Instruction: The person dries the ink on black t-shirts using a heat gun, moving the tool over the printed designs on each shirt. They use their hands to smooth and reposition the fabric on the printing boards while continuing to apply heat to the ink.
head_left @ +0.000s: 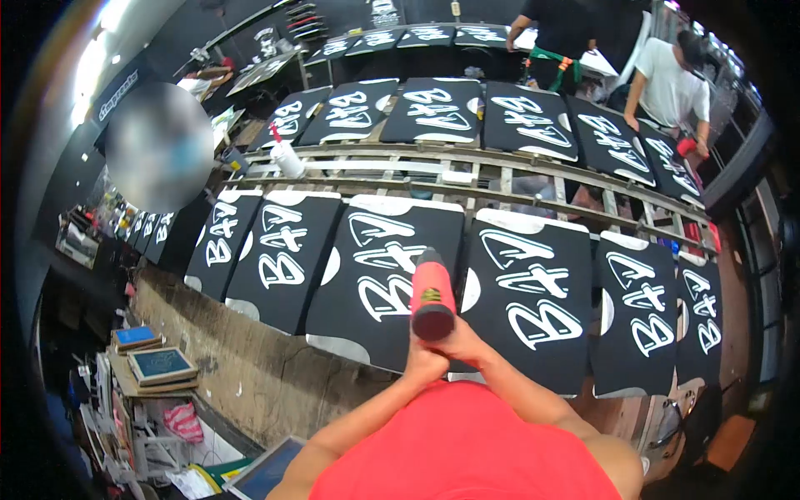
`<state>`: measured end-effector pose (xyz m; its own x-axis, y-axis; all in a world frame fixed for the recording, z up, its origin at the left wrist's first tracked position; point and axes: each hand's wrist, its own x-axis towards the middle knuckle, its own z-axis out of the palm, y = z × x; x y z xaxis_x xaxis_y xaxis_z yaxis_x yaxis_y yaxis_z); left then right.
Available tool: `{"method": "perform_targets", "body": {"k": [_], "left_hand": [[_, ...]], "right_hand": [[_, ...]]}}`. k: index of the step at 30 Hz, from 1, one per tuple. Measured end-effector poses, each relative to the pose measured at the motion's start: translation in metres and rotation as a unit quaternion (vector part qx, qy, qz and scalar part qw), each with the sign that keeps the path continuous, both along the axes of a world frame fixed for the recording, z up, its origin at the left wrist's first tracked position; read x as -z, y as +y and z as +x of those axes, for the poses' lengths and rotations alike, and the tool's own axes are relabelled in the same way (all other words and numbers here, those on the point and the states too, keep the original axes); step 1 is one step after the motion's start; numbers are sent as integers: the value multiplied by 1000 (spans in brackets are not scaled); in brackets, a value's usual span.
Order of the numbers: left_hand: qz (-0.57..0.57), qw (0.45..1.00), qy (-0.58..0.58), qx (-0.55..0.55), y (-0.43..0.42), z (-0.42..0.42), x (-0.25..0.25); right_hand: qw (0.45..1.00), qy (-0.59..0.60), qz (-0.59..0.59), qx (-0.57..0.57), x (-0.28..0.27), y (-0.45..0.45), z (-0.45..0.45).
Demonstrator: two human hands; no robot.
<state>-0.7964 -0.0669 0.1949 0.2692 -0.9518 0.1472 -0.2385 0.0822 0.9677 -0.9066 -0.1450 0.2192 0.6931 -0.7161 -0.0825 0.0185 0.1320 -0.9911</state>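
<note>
A red heat gun [432, 298] with a black nozzle and black rear cap points away from me over the printed black fabric panels. My left hand [426, 363] and my right hand [463, 342] meet just below its body, both closed around the grip, which they mostly hide. Under the nozzle lies a black panel [346, 308] with large white lettering and white rounded patches. Right of it is a similar black panel [533, 283], close to my right hand.
More printed panels [433, 108] lie in a far row, beyond a wooden rail frame [508, 179]. A white bottle [287, 160] stands on that frame. One person [671, 83] at the far right holds another red heat gun [686, 147]. Framed screens [162, 365] sit at the lower left.
</note>
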Motion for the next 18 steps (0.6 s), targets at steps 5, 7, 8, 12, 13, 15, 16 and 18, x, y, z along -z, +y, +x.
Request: {"method": "perform_targets", "body": {"k": [5, 7, 8, 12, 13, 15, 16, 18], "left_hand": [[-30, 981, -126, 144, -3, -1, -14], [-28, 977, -130, 167, -3, -3, -28], [-42, 981, -106, 158, 0, -9, -36], [61, 977, -85, 184, 5, 6, -30], [45, 982, -104, 148, 5, 8, -35], [81, 982, -96, 141, 9, 18, -41], [120, 980, -85, 132, 11, 23, -42], [74, 987, -60, 128, 12, 29, -40]], "right_hand": [[977, -42, 179, 111, 2, -3, -38], [971, -95, 186, 118, 5, -5, -50], [971, -94, 186, 116, 17, -3, -56], [963, -86, 202, 157, 29, 7, -66], [960, -74, 222, 156, 23, 9, -68], [956, -45, 238, 167, 23, 15, -65], [956, -48, 234, 169, 24, 18, -63], [960, -7, 214, 181, 21, 24, -59]]}}
